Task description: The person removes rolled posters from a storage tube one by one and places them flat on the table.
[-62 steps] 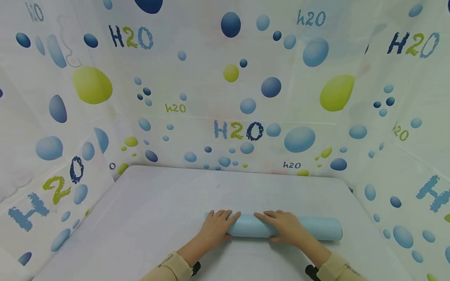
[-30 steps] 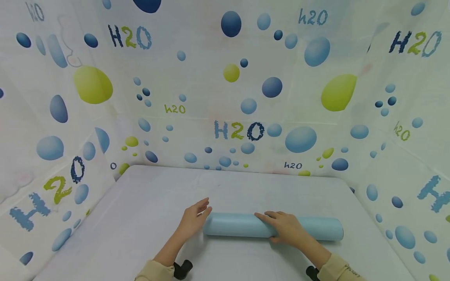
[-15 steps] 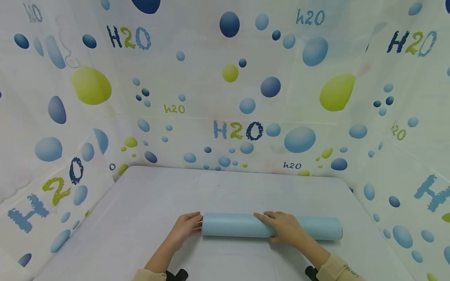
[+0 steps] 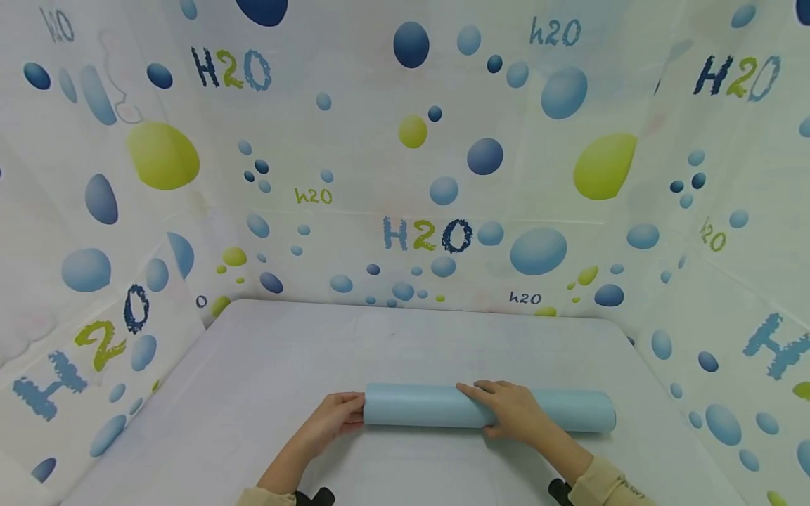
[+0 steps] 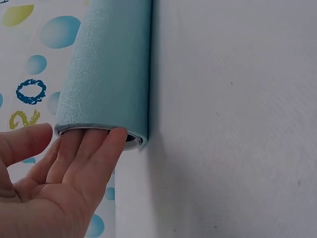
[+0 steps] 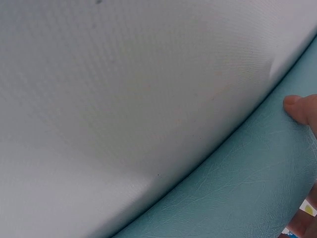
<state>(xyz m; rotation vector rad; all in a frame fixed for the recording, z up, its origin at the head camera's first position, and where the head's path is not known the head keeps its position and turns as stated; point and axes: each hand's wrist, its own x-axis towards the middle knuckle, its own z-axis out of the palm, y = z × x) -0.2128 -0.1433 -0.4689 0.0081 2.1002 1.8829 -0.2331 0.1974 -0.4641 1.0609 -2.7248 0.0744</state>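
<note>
A light blue roll of smooth, creased-looking sheet material lies crosswise on the white table, its left end showing a hollow, layered edge in the left wrist view. At that end is my left hand, palm turned up. Its fingers are nearly straight, with some fingertips tucked into the hollow and one at the rim, while the thumb stands apart to the side. My right hand grips the roll right of its middle, fingers over the far side and thumb on the near side.
The white table reaches back to a hanging white cloth printed with blue and green drops and H2O lettering, which encloses the back and both sides. Black wrist cameras sit at both beige sleeves.
My left hand has left the top of the roll, swung out to the left, and come down to its left end, fingertips now inside it. The right hand and roll stay put.
</note>
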